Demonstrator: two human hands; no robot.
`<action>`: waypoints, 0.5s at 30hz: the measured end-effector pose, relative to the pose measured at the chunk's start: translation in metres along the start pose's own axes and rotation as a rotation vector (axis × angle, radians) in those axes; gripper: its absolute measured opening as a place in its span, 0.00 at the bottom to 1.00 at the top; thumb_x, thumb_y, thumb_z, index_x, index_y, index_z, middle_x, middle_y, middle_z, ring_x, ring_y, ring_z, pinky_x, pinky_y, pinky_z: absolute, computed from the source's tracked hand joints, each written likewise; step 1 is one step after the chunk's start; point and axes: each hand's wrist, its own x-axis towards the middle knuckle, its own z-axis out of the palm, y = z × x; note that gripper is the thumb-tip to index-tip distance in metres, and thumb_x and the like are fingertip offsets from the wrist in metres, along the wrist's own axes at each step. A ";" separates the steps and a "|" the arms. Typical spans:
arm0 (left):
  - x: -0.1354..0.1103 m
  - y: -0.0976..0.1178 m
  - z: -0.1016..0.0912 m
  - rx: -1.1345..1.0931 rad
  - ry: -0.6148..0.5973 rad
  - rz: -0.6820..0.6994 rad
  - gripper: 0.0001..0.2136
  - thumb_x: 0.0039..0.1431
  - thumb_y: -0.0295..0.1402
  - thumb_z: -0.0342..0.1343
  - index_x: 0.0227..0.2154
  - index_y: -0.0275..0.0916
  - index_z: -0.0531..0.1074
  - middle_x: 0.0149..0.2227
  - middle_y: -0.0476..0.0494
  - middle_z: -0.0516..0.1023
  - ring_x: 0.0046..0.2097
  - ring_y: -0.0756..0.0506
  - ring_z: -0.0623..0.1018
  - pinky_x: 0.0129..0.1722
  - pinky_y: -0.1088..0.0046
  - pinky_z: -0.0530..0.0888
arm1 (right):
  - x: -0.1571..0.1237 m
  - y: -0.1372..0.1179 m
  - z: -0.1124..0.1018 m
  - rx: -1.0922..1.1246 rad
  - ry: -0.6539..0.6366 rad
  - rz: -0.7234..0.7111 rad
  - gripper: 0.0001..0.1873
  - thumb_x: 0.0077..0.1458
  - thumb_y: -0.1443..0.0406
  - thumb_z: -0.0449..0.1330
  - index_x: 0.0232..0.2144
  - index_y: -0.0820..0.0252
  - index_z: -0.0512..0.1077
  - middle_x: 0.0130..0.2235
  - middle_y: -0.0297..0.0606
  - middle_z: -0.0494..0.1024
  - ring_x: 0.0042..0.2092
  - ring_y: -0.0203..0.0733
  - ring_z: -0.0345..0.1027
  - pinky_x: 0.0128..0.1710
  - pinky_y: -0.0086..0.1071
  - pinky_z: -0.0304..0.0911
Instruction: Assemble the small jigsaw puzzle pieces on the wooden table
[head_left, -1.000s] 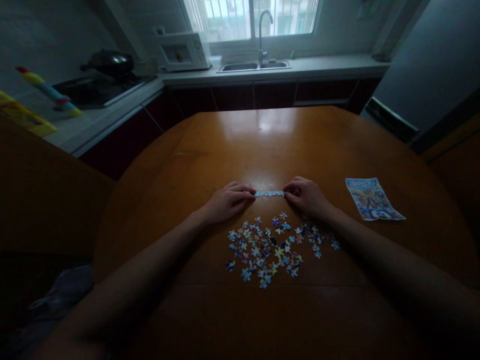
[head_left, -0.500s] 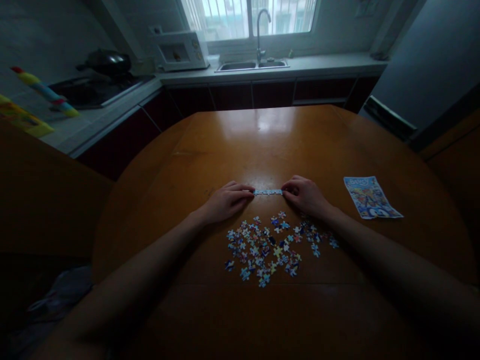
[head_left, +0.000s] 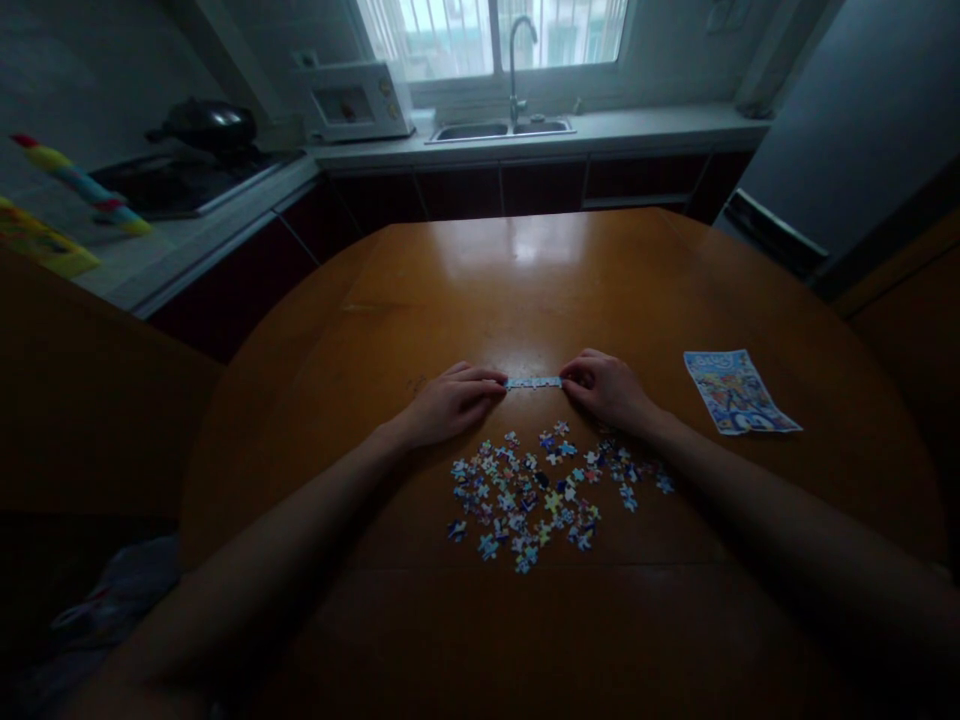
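A short strip of joined jigsaw pieces (head_left: 534, 383), pale blue and white, lies flat on the wooden table (head_left: 517, 300). My left hand (head_left: 455, 402) pinches its left end between thumb and fingers. At the opposite end, the fingertips of my right hand (head_left: 606, 388) are closed on the strip. Closer to me, many loose jigsaw pieces (head_left: 525, 500) lie scattered in a mixed-colour heap; my right wrist is over the heap's right edge.
On the table's right side lies a creased picture sheet (head_left: 741, 392). Beyond the table runs a counter with a sink (head_left: 480, 131) and a microwave (head_left: 352, 103). A pan (head_left: 210, 125) sits on the stove at the left, near a colourful toy-like stick (head_left: 82, 185).
The whole view has shifted very slightly. Both hands keep their places at the two ends of the strip, and the loose pieces lie as before.
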 end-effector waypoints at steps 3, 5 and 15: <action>0.000 0.001 -0.001 -0.001 -0.003 -0.005 0.12 0.70 0.33 0.51 0.50 0.44 0.77 0.54 0.42 0.78 0.53 0.43 0.76 0.54 0.59 0.73 | 0.000 0.000 0.000 -0.008 -0.001 0.002 0.05 0.57 0.66 0.63 0.34 0.57 0.80 0.36 0.39 0.78 0.34 0.40 0.69 0.35 0.34 0.62; 0.000 0.001 -0.001 -0.006 -0.003 -0.006 0.12 0.70 0.33 0.51 0.50 0.45 0.77 0.54 0.42 0.78 0.53 0.43 0.76 0.55 0.59 0.72 | 0.000 0.000 0.000 -0.011 0.000 -0.001 0.05 0.57 0.66 0.63 0.34 0.57 0.80 0.36 0.40 0.78 0.34 0.40 0.69 0.35 0.34 0.62; 0.000 -0.001 0.000 0.011 -0.005 -0.007 0.14 0.70 0.33 0.51 0.53 0.44 0.76 0.54 0.42 0.79 0.53 0.43 0.76 0.54 0.60 0.73 | -0.001 -0.003 -0.001 0.004 0.011 0.003 0.05 0.56 0.67 0.63 0.35 0.58 0.80 0.36 0.39 0.78 0.34 0.39 0.69 0.34 0.33 0.61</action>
